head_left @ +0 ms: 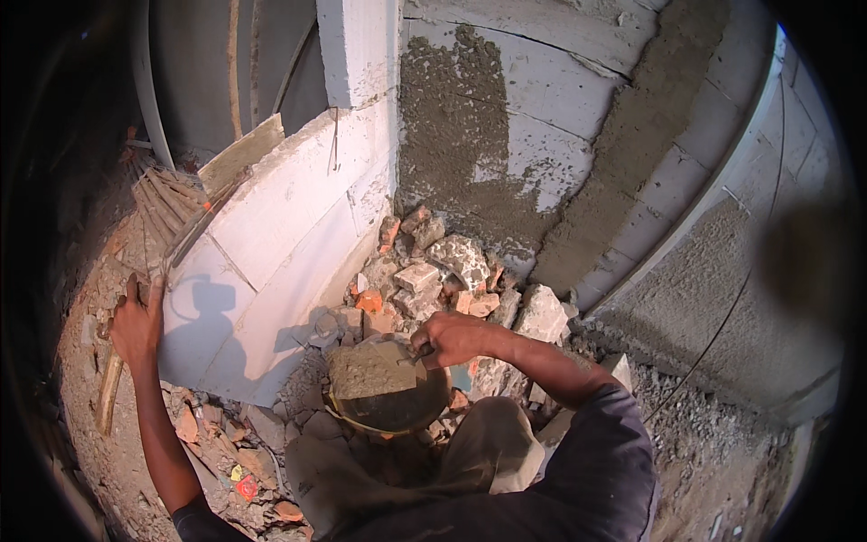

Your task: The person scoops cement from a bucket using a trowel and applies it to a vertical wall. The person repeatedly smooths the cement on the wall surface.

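Note:
My right hand (447, 341) is closed around the handle of a trowel (419, 353) over a dark bucket (420, 402). Grey-brown mortar (372, 369) shows at the bucket's mouth and hides most of the trowel's blade. The bucket stands between my knees, against the rubble. Far to the left, my left hand (137, 327) is at the outer end of the low white block wall (271, 226), thumb and forefinger apart. Its lower fingers are partly hidden, and I see nothing held in it. Wet mortar (452, 126) covers part of the wall facing me.
Broken bricks and stones (420, 275) fill the corner ahead. A flat board (242, 155) lies on the low wall's top, near a bundle of sticks (163, 203). Below my left hand is a wooden piece (109, 393). A thin cable (713, 348) hangs at the right.

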Tool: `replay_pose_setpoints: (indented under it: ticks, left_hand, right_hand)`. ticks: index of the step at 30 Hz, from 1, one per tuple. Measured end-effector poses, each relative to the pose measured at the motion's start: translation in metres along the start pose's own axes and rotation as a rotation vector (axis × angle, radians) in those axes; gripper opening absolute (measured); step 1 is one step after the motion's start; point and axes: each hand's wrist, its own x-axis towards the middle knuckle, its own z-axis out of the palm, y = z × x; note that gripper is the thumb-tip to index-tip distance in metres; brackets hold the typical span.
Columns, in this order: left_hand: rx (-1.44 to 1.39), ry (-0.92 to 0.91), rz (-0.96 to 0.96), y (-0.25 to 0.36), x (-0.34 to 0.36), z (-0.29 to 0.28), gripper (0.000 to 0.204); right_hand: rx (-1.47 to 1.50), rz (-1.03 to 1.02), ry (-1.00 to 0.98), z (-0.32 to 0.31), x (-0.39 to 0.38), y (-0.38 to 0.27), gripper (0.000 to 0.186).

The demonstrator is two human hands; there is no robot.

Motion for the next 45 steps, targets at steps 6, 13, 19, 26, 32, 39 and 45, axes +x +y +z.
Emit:
replay_pose_setpoints:
  ticks: [6,13,19,26,32,39,45]
  left_hand:
    - [0.033,0.056,-0.002,-0.011,0.001,0.002,0.074]
    - [0.049,0.078,0.006,-0.022,-0.001,0.004,0.072]
    - [-0.073,0.111,0.087,-0.015,0.003,0.009,0.078]
    - [-0.075,-0.035,0.036,-0.022,0.002,-0.006,0.085]
    - [-0.119,-0.044,0.057,-0.016,0.008,0.007,0.089]
    - [-0.15,-0.036,0.044,-0.025,0.003,0.003,0.089]
    - [-0.147,0.007,0.027,-0.03,0.0,0.01,0.09]
  right_hand:
    - [0.751,-0.004,0.193,-0.115,-0.009,0.0,0.015]
    - [1.593,0.426,0.49,0.028,0.016,0.163,0.014]
    - [0.307,0.494,-0.053,0.087,-0.027,0.115,0.038]
    - [-0.448,0.19,-0.526,0.084,0.035,0.087,0.041]
    - [-0.501,0.098,-0.304,0.194,0.062,0.123,0.029]
    - [-0.415,-0.08,-0.556,0.203,0.032,0.162,0.031]
    - [-0.177,0.162,-0.413,0.168,-0.012,0.137,0.046]
